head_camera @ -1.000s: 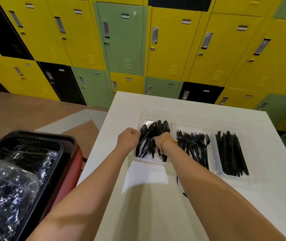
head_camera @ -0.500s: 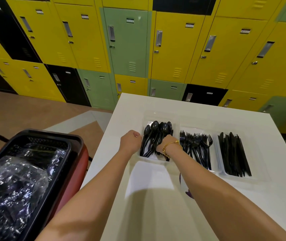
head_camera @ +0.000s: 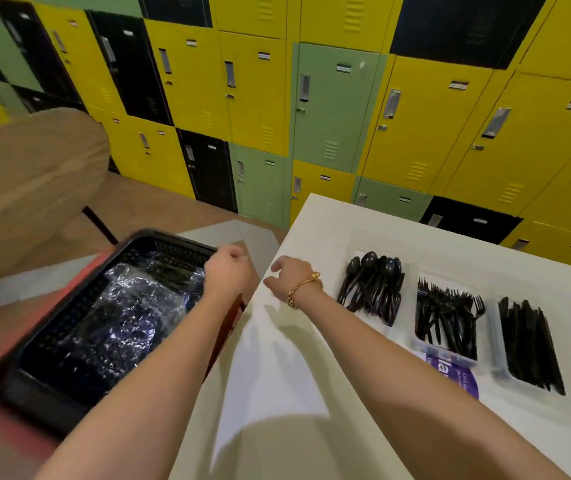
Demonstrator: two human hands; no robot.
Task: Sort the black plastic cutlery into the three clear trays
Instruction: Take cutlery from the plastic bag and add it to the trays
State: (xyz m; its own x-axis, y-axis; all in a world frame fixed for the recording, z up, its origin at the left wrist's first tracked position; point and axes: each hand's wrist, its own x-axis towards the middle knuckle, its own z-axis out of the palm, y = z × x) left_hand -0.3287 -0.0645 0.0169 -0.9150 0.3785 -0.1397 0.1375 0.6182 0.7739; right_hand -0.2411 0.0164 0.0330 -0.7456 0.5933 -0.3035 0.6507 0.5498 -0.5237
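Now both hands hang at the desk's (head_camera: 312, 393) left edge. Left hand (head_camera: 230, 268) is off the desk, over the black basket (head_camera: 69, 341) of crinkled clear wrap (head_camera: 131, 317), its grip curled into a loose fist with nothing visible inside. Right hand (head_camera: 289, 271), gold bracelet (head_camera: 303, 287) at the wrist, hovers just over the edge, grip loose and holding nothing. Toward the far right corner, three clear trays sit side by side: spoons (head_camera: 374, 289) nearest the hands, forks (head_camera: 447, 317) in the middle, knives (head_camera: 530, 344) at the right. Purple label (head_camera: 454, 374) peeks out below the fork tray (head_camera: 443, 355).
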